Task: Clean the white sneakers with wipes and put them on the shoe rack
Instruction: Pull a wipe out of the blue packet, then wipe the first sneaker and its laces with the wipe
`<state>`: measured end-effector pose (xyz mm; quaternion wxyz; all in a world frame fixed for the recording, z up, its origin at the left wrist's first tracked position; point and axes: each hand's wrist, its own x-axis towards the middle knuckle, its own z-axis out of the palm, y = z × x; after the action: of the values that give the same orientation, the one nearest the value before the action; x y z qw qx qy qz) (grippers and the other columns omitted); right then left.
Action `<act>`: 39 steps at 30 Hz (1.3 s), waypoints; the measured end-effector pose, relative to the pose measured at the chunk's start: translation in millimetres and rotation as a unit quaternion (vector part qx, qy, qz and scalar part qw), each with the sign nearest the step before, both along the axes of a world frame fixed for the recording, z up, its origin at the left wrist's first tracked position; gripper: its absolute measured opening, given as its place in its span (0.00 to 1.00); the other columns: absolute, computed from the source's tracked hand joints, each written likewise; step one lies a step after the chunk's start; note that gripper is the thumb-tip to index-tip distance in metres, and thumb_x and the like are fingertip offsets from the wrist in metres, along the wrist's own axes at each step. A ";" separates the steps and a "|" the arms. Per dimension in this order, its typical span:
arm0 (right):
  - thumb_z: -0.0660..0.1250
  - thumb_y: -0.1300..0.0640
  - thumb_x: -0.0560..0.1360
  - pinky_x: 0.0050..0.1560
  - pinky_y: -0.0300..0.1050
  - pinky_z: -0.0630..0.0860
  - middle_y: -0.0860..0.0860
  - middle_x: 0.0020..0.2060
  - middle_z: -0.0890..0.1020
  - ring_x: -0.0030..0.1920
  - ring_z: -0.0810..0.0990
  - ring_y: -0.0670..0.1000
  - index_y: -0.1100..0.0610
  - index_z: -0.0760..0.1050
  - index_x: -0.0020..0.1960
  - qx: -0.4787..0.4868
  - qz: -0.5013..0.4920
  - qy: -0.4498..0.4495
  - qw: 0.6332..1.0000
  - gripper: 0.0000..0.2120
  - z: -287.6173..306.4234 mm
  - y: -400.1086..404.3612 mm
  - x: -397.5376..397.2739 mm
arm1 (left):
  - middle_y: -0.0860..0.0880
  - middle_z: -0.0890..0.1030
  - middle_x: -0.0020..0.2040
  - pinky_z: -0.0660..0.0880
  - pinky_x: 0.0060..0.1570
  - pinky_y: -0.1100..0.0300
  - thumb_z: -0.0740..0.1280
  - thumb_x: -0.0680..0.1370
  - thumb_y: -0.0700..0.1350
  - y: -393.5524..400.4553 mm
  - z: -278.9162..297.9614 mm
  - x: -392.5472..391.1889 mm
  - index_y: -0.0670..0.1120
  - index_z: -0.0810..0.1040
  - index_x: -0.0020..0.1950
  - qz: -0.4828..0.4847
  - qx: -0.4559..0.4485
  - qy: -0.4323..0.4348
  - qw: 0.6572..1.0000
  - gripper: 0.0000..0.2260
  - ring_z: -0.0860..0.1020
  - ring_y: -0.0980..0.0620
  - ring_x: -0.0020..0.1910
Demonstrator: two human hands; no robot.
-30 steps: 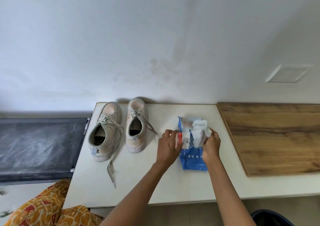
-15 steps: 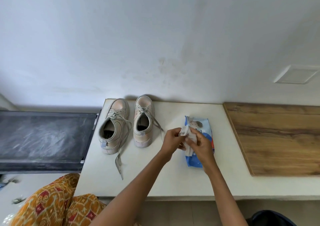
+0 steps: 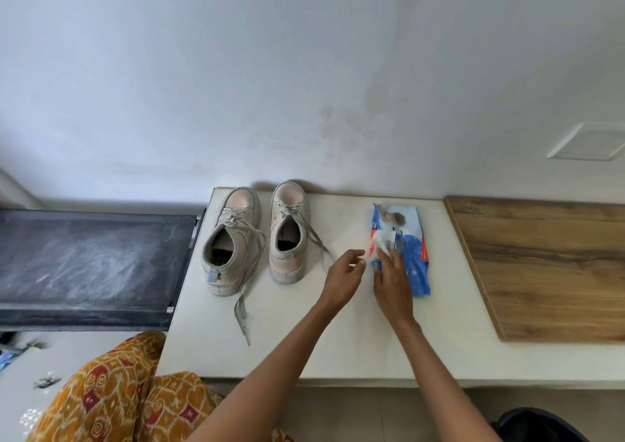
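Two white sneakers stand side by side on the white table point(image 3: 304, 347), toes to the wall: the left sneaker point(image 3: 230, 242) with a long loose lace trailing toward me, the right sneaker point(image 3: 289, 232) beside it. A blue pack of wipes point(image 3: 411, 249) lies to their right. My right hand point(image 3: 392, 279) rests over the pack's left side and grips a crumpled white wipe point(image 3: 380, 243). My left hand point(image 3: 343, 274) hovers between the right sneaker and the pack, fingers apart, holding nothing.
A wooden board point(image 3: 548, 265) covers the table's right part. A dark dusty low surface point(image 3: 91, 259) adjoins the table on the left. My orange patterned clothing point(image 3: 111, 397) is at the bottom left, a dark bin point(image 3: 537, 424) at the bottom right.
My left hand has let go of the wipe and pack and drawn left, opening. My right hand keeps the wipe, pulled free of the pack.
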<state>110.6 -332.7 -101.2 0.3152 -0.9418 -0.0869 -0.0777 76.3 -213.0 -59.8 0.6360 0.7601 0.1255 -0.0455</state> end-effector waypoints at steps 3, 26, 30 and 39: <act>0.60 0.67 0.77 0.57 0.57 0.74 0.63 0.65 0.72 0.62 0.73 0.64 0.63 0.70 0.68 -0.078 -0.005 0.002 0.997 0.19 8.9 -8.1 31.0 | 0.47 0.76 0.60 0.72 0.57 0.58 0.59 0.81 0.45 0.3 9.0 7.9 0.46 0.72 0.66 0.016 -0.006 -0.001 1.000 0.14 0.75 0.52 0.56; 0.65 0.51 0.76 0.46 0.48 0.76 0.54 0.52 0.77 0.53 0.75 0.54 0.56 0.78 0.56 -0.151 -0.009 0.085 0.985 0.12 22.1 87.9 -0.7 | 0.56 0.80 0.44 0.74 0.44 0.57 0.60 0.77 0.35 73.7 -1.4 -61.0 0.46 0.77 0.48 0.195 0.143 -0.150 0.958 0.09 0.76 0.59 0.43; 0.69 0.52 0.74 0.41 0.45 0.76 0.54 0.48 0.78 0.44 0.77 0.52 0.57 0.78 0.51 0.079 -0.045 0.045 0.995 0.10 42.8 83.4 -8.2 | 0.54 0.80 0.36 0.73 0.39 0.59 0.63 0.78 0.41 69.5 15.2 -52.2 0.49 0.80 0.51 0.211 0.100 -0.116 0.965 0.08 0.77 0.57 0.35; 0.72 0.58 0.71 0.41 0.41 0.78 0.45 0.44 0.75 0.44 0.78 0.46 0.55 0.79 0.52 0.196 0.060 -0.089 0.975 0.10 80.0 101.3 -37.4 | 0.52 0.66 0.22 0.58 0.19 0.66 0.68 0.77 0.49 85.5 81.0 -24.0 0.44 0.74 0.35 0.121 -0.180 -0.004 0.976 0.13 0.62 0.57 0.19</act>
<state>73.2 -231.4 -21.1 0.4888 -0.8440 -0.1542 -0.1576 52.4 -127.4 21.1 0.7639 0.6122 0.2036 0.0125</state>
